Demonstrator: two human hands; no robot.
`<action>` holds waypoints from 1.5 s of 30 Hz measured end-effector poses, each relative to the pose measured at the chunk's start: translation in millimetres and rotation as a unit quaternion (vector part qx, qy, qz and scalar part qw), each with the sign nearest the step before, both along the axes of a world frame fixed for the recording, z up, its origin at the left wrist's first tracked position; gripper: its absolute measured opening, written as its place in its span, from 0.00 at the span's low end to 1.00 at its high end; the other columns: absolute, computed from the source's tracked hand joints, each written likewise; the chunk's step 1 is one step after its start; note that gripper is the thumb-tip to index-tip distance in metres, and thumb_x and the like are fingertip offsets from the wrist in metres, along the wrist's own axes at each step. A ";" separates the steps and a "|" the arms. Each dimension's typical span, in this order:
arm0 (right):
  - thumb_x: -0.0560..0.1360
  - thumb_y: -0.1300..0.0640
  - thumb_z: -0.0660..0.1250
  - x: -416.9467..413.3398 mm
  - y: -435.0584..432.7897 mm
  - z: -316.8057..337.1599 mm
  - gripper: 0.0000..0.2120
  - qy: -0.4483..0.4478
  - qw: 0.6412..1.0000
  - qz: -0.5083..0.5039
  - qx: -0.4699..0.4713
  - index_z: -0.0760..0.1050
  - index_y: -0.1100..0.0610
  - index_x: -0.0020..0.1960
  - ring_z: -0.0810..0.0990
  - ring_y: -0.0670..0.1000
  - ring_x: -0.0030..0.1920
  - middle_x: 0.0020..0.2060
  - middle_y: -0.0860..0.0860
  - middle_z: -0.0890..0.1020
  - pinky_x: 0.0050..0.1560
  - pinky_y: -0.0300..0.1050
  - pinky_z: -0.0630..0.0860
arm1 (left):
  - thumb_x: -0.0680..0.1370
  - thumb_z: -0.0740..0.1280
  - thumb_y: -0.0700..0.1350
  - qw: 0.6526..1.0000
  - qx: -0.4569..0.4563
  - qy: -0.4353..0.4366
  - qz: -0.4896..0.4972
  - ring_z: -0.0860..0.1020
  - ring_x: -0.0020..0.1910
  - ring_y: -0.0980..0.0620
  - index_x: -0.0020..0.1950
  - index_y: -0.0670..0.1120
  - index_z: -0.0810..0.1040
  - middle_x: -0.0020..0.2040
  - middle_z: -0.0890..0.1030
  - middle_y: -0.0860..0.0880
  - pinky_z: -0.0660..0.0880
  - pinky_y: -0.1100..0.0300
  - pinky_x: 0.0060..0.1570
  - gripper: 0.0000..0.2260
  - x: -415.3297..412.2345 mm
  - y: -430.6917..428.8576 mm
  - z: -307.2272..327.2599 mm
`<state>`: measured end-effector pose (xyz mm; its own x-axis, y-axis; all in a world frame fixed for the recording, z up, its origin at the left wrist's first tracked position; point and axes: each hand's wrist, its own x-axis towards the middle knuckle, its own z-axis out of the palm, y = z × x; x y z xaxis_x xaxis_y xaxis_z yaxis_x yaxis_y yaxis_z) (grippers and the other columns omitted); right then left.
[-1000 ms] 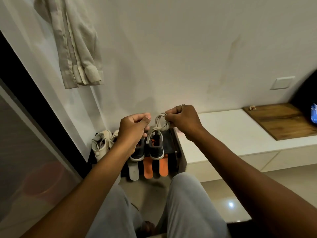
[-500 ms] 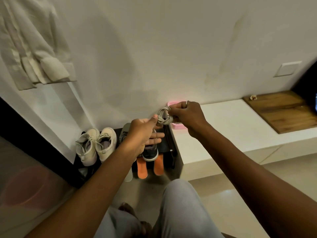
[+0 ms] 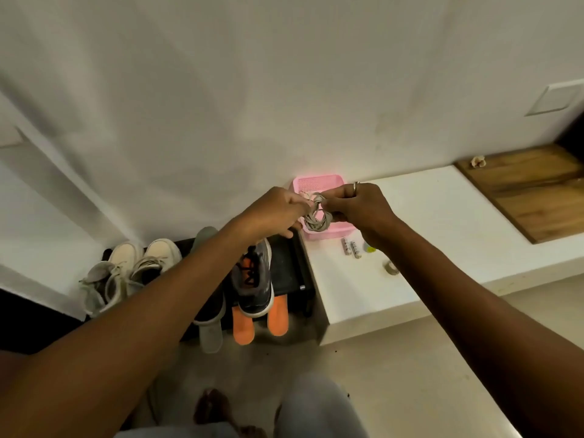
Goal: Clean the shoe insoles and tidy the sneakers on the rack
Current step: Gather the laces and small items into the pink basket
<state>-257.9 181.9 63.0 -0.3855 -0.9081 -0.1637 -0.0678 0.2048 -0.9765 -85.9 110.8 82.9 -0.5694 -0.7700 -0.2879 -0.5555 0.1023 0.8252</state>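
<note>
Head view, looking down at a black shoe rack [image 3: 287, 267]. Pinching a coiled grey shoelace [image 3: 317, 218] from both sides: left hand [image 3: 278, 213] clamped on one end, right hand [image 3: 360, 210] curled round the knotted top. Hanging right over a pink basket [image 3: 328, 233] on the white ledge [image 3: 442, 235], touching it or not, can't tell. Down on the rack: grey sneaker [image 3: 254, 279] with orange trim, cream sneakers [image 3: 132, 270] further left, two orange insoles [image 3: 243, 325] and a grey insole [image 3: 211, 338] poking out the front. Looks soft, floppy and featherlight, so probably no strength needed, just a pinch. Best grabbed at the knot, guessing, to keep the loops from springing loose. Loose ends likely to snag otherwise.
</note>
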 end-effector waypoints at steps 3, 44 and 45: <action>0.72 0.69 0.74 -22.4 -22.3 -23.9 0.04 0.013 1.000 0.003 0.020 0.84 0.63 0.46 0.87 0.55 0.41 0.40 0.57 0.87 0.50 0.52 0.84 | 0.84 0.64 0.50 0.987 -0.096 -0.092 -0.096 0.78 0.39 0.53 0.55 0.47 0.83 0.43 0.82 0.50 0.72 0.62 0.38 0.11 -22.0 -29.1 -20.0; 0.74 0.58 0.76 -71.0 -118.0 -165.4 0.12 0.352 0.922 0.089 0.134 0.85 0.61 0.56 0.83 0.53 0.48 0.52 0.56 0.87 0.49 0.40 0.72 | 0.82 0.66 0.48 0.827 -0.411 -0.354 -0.147 0.73 0.60 0.46 0.57 0.47 0.83 0.56 0.81 0.45 0.64 0.50 0.56 0.09 -107.8 -99.3 -154.0; 0.74 0.59 0.76 -72.4 -116.7 -162.6 0.13 0.353 0.924 0.080 0.125 0.84 0.61 0.57 0.84 0.53 0.50 0.53 0.56 0.86 0.51 0.40 0.72 | 0.82 0.66 0.48 0.833 -0.409 -0.346 -0.141 0.74 0.59 0.46 0.57 0.47 0.83 0.55 0.81 0.46 0.64 0.50 0.55 0.09 -107.0 -99.7 -154.1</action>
<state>-330.2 65.2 -99.6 -0.3407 -0.9303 -0.1360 -0.7182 0.3509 -0.6009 -193.0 11.2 -71.3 -0.6764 -0.7336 -0.0664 -0.7280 0.6795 -0.0916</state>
